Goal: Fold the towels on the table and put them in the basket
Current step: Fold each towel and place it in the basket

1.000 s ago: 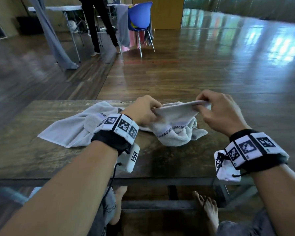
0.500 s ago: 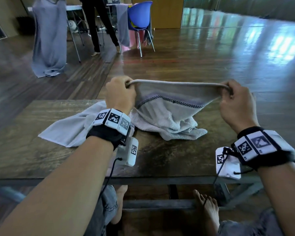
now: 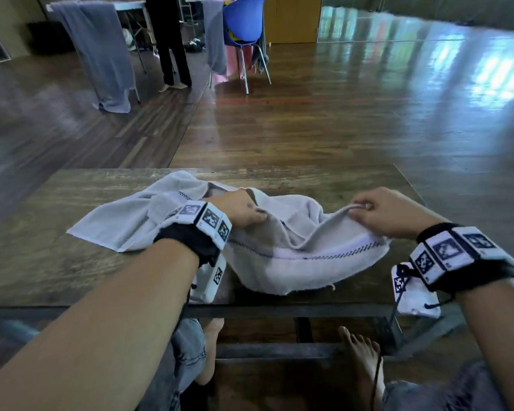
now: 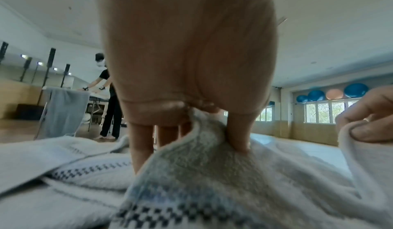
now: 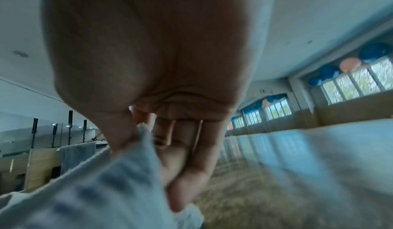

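Note:
A pale grey towel [image 3: 294,262] with a dark checked stripe lies rumpled near the front of the wooden table [image 3: 42,268]. My left hand [image 3: 244,210] pinches its edge at the left; the left wrist view shows thumb and fingers clamping a fold of the towel [image 4: 202,173]. My right hand [image 3: 377,210] pinches the other corner, held slightly above the table. In the blurred right wrist view the towel [image 5: 95,190] runs between thumb and fingers. A second pale towel [image 3: 125,223] lies spread at the left, partly under my left wrist. No basket is in view.
Beyond the table lies open wooden floor. At the back stand a blue chair [image 3: 244,25] draped with cloths, a person's dark-trousered legs [image 3: 172,54], and a grey towel [image 3: 101,54] hanging from another table. My bare feet [image 3: 365,360] rest under the table.
Both hands had lifted the towel stretched between them; now they have come down toward the table, and the towel sags onto the surface between them. The camera view tilted slightly.

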`<state>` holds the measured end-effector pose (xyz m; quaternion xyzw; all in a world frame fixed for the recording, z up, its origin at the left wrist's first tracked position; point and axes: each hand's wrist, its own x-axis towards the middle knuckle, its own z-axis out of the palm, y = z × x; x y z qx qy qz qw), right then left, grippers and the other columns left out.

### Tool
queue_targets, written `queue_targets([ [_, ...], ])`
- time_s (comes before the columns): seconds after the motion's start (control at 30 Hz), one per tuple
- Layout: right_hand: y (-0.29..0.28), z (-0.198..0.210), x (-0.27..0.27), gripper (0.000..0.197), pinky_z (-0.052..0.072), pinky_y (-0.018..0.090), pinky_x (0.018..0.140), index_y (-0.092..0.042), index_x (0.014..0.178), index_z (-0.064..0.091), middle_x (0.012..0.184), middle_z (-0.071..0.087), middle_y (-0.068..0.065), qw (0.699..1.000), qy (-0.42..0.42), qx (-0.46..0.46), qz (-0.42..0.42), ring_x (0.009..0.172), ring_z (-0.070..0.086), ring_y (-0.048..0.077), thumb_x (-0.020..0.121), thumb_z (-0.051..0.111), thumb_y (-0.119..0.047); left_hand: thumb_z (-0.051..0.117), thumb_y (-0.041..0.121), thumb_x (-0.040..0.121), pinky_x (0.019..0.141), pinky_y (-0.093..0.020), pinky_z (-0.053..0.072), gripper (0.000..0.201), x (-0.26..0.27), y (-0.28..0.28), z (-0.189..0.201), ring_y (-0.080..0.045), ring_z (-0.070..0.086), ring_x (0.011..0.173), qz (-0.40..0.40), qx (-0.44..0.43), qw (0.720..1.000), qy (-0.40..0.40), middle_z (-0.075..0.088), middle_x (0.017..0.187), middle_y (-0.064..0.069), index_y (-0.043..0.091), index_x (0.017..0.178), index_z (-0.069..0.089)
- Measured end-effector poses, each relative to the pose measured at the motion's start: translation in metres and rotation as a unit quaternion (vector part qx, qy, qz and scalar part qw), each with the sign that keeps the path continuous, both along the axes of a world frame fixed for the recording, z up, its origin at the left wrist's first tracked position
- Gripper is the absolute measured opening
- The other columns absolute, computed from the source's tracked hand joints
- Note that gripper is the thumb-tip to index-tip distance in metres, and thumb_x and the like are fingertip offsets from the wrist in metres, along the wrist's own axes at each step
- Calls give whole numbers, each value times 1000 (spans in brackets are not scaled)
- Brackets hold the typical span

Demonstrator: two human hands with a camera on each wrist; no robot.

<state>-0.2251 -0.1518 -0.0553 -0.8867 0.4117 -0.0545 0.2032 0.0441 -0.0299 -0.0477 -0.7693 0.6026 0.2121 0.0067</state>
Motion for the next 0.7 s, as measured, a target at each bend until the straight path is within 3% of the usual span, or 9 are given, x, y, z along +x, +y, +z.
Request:
queue_targets([
  [0.1, 3, -6, 12, 26, 39, 26, 55, -27, 72, 63, 69, 64, -7, 1000, -27, 2, 12, 66, 58, 16, 97, 57, -27, 49, 41, 101, 54, -26, 29, 46, 0, -5, -12, -12, 38, 55, -13, -36, 999, 24, 46, 64, -4, 12, 65, 47],
  [0.23, 3, -12, 33, 15, 47, 29, 73, -35, 83, 71, 83, 70, -11, 995, -56, 70, 51, 79, 63, 10, 96, 63, -31, 53, 47, 98, 64, -26, 35, 48, -7, -13, -24, -13, 44, 61, -28, -55, 994, 91, 49, 66, -1, 19, 60, 46],
  [0.3, 3, -13, 41, 15, 47, 28, 76, -37, 84, 73, 81, 70, -13, 988, -13, 127, 83, 75, 61, 6, 96, 65, -33, 57, 40, 98, 70, -31, 40, 45, -13, -18, -28, -17, 47, 67, -63, -49, 988, 134, 50, 73, -8, 14, 63, 47],
  [0.37, 0, -10, 45, 14, 48, 26, 79, -39, 86, 75, 86, 73, -13, 977, 55, 170, 112, 79, 65, 5, 95, 66, -34, 59, 32, 97, 80, -41, 47, 39, -20, -21, -28, -19, 52, 77, -99, -54, 977, 180, 57, 86, -17, 0, 75, 58],
  [0.43, -8, -1, 43, 15, 53, 25, 77, -40, 87, 79, 89, 77, -10, 963, 71, 243, 96, 83, 72, 9, 94, 67, -34, 61, 27, 96, 95, -46, 45, 38, -27, -26, -27, -17, 55, 92, -115, -87, 964, 225, 63, 107, -20, -5, 77, 60],
  [0.47, -13, 3, 41, 16, 54, 24, 74, -44, 85, 79, 88, 78, -11, 961, 59, 260, 77, 80, 73, 7, 94, 68, -35, 62, 27, 95, 100, -44, 43, 39, -30, -30, -27, -17, 57, 101, -109, -117, 960, 231, 62, 121, -15, -3, 70, 59],
  [0.53, -24, 7, 34, 23, 50, 25, 80, -54, 75, 75, 82, 75, -22, 980, 27, 193, 48, 80, 69, -1, 91, 70, -38, 64, 27, 94, 106, -37, 41, 34, -34, -37, -28, -21, 55, 120, -85, -179, 960, 197, 47, 145, -7, 11, 64, 63],
  [0.63, -29, 4, 34, 18, 46, 37, 101, -59, 77, 72, 94, 72, -25, 988, 50, 139, 34, 101, 64, 7, 88, 71, -45, 67, 26, 91, 104, -33, 43, 33, -32, -42, -33, -22, 51, 125, -80, -151, 970, 176, 52, 131, -12, 20, 60, 58],
  [0.7, -20, -1, 40, 14, 48, 37, 101, -57, 79, 73, 99, 70, -25, 975, 116, 179, 54, 105, 64, 9, 88, 69, -47, 67, 30, 88, 96, -29, 45, 29, -34, -41, -35, -20, 56, 117, -71, -59, 977, 190, 54, 123, -14, 22, 61, 62],
])
